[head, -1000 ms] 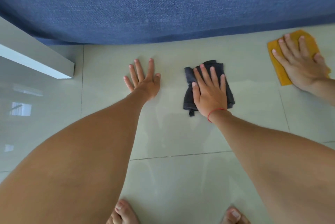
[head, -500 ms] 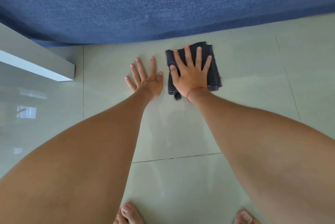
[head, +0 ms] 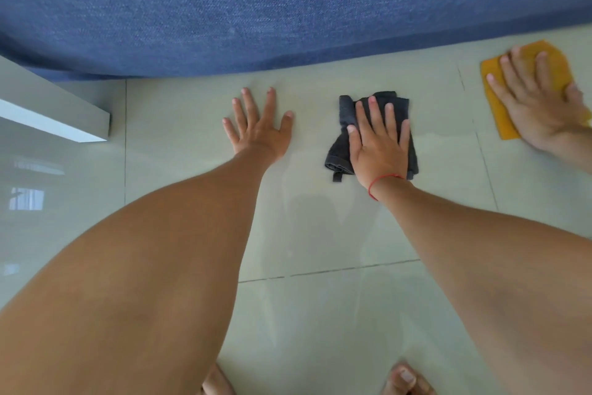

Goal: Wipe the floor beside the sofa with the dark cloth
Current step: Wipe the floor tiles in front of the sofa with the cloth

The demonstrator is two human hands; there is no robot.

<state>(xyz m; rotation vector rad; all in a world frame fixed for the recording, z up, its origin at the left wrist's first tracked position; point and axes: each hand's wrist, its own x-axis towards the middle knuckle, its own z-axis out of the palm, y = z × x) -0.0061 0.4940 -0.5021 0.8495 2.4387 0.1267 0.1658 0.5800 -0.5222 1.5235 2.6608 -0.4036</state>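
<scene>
Where the view begins nearest the camera, two bare feet [head: 406,378] stand on the pale tiled floor [head: 320,314], well short of the sofa [head: 288,4], and both forearms reach from there toward it. A dark grout line crosses the floor between the feet and the hands. Closer to the sofa, the left hand [head: 259,129] lies flat on bare tile, palm down, fingers spread, holding nothing. Beside it, farther along the sofa's front edge, the right hand [head: 379,148] presses flat and open upon the dark cloth [head: 341,145], fingers extended rather than curled; a thin red band [head: 381,183] circles its wrist. The dark cloth lies folded on the floor near the sofa's base but apart from it, its edges showing on both sides of the hand. Farther along the same edge, another person's hand [head: 538,106] presses flat on an orange cloth [head: 499,106], slightly blurred. At the opposite end of the sofa's front, a white panel [head: 48,113] juts over the floor. Beyond all of these, the blue woven sofa fills the far part of the view.
</scene>
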